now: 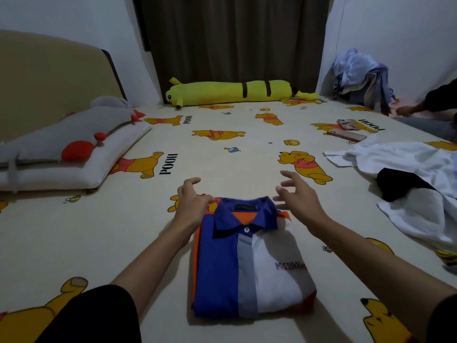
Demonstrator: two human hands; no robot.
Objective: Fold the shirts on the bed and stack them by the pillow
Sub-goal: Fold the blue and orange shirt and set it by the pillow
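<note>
Nearest me the bed (138, 233) carries everything; the pillow (74, 167) lies far left; a folded blue-and-white shirt (249, 266) sits centred before me; unfolded white shirts (418, 169) lie right; my left hand (191, 203) touches its collar, fingers loosely curled; my right hand (298, 194) hovers, fingers spread.

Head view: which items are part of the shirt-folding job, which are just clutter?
Job:
- folded blue, white and orange shirt, between left hand and right hand
- unfolded white shirt
- pillow, stacking spot
- clothes heap, possibly more shirts

Lying about:
- yellow plush bolster
- grey plush on the pillow
- two phones
</note>
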